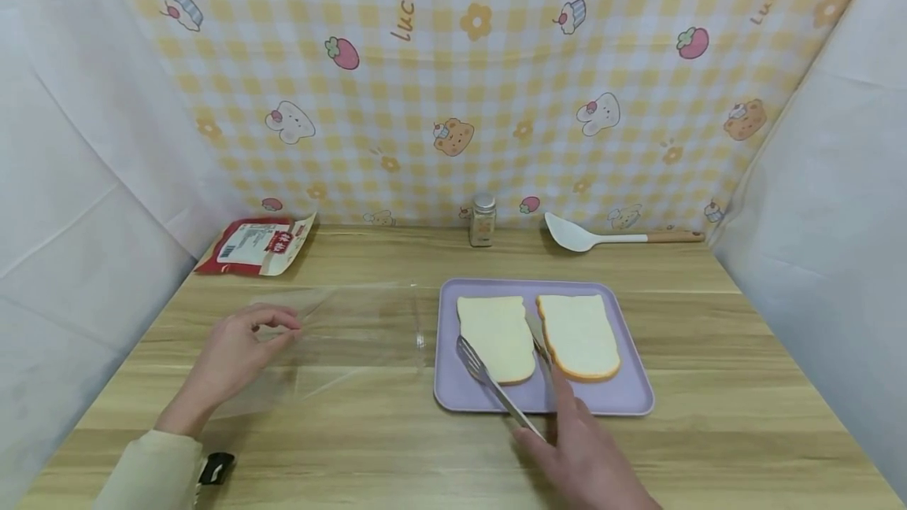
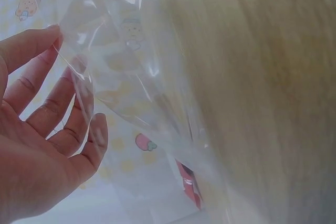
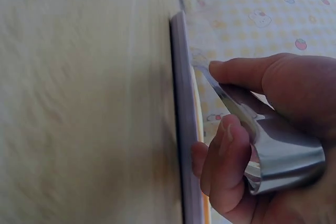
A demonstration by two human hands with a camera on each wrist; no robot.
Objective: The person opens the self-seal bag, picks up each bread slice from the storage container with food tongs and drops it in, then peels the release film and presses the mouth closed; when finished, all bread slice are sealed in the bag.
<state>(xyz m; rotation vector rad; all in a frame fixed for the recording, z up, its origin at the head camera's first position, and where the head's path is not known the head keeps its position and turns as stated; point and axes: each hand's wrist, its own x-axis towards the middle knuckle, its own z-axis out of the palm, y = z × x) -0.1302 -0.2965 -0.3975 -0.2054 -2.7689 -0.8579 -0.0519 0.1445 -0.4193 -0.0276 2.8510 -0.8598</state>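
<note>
The right hand (image 1: 577,447) holds metal tongs (image 1: 506,402), thumb along one arm and fingers curled against the other, their bent end back toward the palm. The tongs reach over the near edge of a lilac tray (image 1: 631,398), their two arms spread around the near half of the left bread slice (image 1: 496,329): the slotted tip lies at that slice's left side, the other arm in the gap between it and the right bread slice (image 1: 581,337). Whether the tongs press on the bread cannot be told. Both slices lie flat, side by side, ahead of the right hand. Left of the tray's left edge, the left hand (image 1: 237,352) pinches the edge of a clear plastic bag (image 1: 361,329) between thumb and index finger, the other fingers loosely bent; the bag stretches from this grip toward the tray. A red-and-white packet (image 1: 255,246) lies at the table's (image 1: 340,447) far left corner.
</note>
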